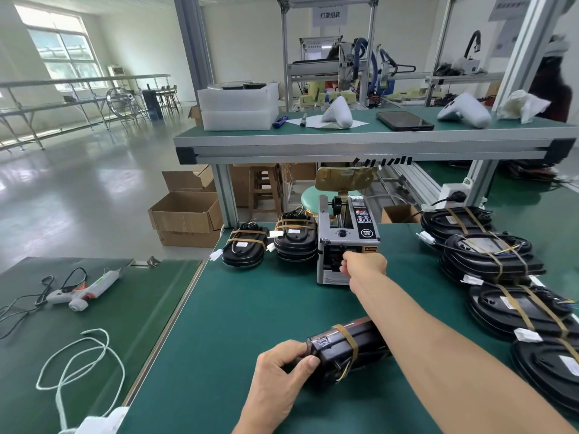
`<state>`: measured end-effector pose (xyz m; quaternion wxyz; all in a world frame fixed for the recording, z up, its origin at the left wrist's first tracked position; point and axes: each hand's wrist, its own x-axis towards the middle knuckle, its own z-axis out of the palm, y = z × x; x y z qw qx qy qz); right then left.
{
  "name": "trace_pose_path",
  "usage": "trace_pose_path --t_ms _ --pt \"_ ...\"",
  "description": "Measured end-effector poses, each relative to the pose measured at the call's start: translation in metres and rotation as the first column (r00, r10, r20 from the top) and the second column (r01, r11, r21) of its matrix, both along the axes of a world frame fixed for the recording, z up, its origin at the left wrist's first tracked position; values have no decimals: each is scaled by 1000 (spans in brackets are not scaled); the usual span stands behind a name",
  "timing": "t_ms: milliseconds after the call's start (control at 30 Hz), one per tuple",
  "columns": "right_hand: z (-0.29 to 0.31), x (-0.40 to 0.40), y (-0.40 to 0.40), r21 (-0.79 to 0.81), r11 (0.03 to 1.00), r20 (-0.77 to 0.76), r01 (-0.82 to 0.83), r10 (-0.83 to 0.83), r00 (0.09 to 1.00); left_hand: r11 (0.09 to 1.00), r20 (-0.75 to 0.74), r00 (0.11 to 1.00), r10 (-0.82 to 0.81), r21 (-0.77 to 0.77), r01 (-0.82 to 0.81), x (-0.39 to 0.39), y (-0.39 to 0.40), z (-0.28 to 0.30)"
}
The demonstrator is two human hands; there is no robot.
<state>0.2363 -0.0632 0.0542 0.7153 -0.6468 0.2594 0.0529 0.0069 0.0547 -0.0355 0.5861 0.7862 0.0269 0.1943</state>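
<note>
My left hand [282, 369] grips the black bundle [340, 350] by its near end, long axis running right; right hand [365, 266] curled at the tape dispenser [329, 261] straight beyond, hold unclear.

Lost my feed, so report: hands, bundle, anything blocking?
Left hand grips black bundle. Right hand at tape dispenser outlet, grip unclear. Right forearm crosses bundle.

You stand in a factory assembly workshop. Green-topped desks [250, 308] sit under an aluminium-frame shelf [344, 142] and carry a tape machine [344, 239], stacks of taped black parts [488, 255] and a glue gun [84, 289]. Cardboard boxes [185, 220] stand on the polished floor [78, 195]. A gantry machine [347, 64] fills the station behind.
</note>
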Motion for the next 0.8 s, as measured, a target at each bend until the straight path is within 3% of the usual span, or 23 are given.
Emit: trace_pose_path --t_ms 233,400,533,600,700,800 --pt "0 1 6 62 996 -61 68 -64 996 1000 -1 1000 2 1 -2 0 0 1" --pt "0 0 0 21 999 -47 45 -44 998 1000 2 1000 3 -6 -3 -1 -1 2" --pt "10 -16 -21 -49 978 -23 -202 201 979 1000 5 1000 -4 -21 4 -1 0 2" --pt "18 -29 -41 -120 945 71 -305 314 947 1000 5 1000 -8 -25 8 -2 0 2" --pt "27 -55 -85 -231 912 235 -339 390 890 1000 -2 1000 -16 -22 16 -1 -1 2" --pt "25 -88 -126 -306 886 272 -349 433 859 1000 -19 1000 -22 -23 21 0 1 -2"
